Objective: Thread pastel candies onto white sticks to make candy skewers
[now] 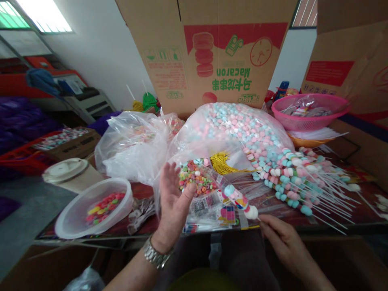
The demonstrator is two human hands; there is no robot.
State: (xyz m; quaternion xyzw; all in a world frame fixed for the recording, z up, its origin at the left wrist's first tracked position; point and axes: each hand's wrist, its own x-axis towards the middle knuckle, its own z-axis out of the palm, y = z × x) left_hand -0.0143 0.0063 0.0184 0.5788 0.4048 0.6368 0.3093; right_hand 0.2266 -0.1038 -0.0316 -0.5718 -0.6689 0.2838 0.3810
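Note:
My right hand point(280, 234) is closed on the white stick of a candy skewer point(241, 202), which points up and to the left. The skewer carries a blue piece at its tip, colourful pieces in the middle and a white one near the fingers. My left hand point(176, 196) is raised left of the skewer, palm showing and fingers apart, holding nothing. Behind it lie small candy rings point(198, 178) and a bundle of gold ties point(222, 163). Printed clear wrappers point(209, 208) lie between my hands at the table's front.
Finished-looking skewers point(295, 182) are piled at the right below a pink basket point(309, 117). A large bag of pastel candies point(230, 125) stands behind. A white bowl point(69, 218) and a clear plastic bag point(130, 149) are at the left; a cardboard box point(224, 52) rises at the back.

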